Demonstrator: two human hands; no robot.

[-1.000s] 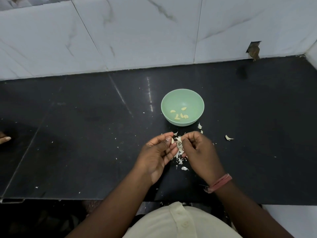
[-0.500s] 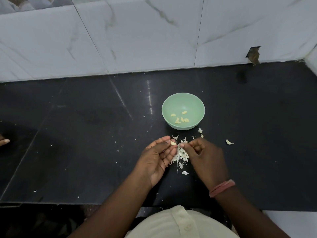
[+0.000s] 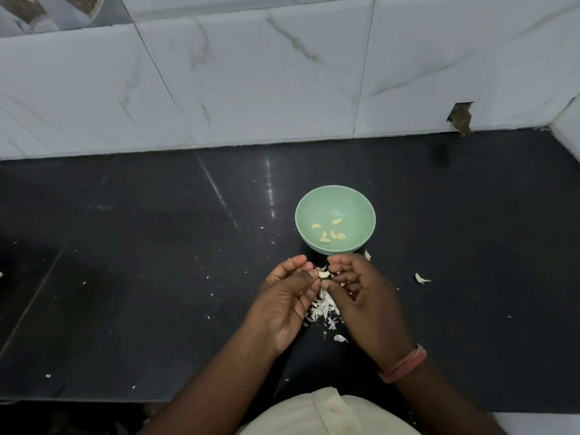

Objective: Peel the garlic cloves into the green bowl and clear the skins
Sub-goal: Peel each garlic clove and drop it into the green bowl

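Pinching garlic clove (image 3: 323, 274) between left hand (image 3: 290, 304) and right hand (image 3: 365, 296) fingertips, just before green bowl (image 3: 335, 200), skins (image 3: 323, 309) beneath

Pale papery heap of garlic skins (image 3: 323, 307) on the black stone worktop (image 3: 157, 277), partly hidden beneath both hands; small pale garlic clove (image 3: 323, 274) mostly covered by fingertips; cream shirt (image 3: 329, 416) cut off by bottom edge.

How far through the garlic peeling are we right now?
Done: about five peeled cloves lie in the round green bowl. In hand: both the left hand and right hand pinch one pale clove. Left: the white skin pile on the black counter is uncleared.
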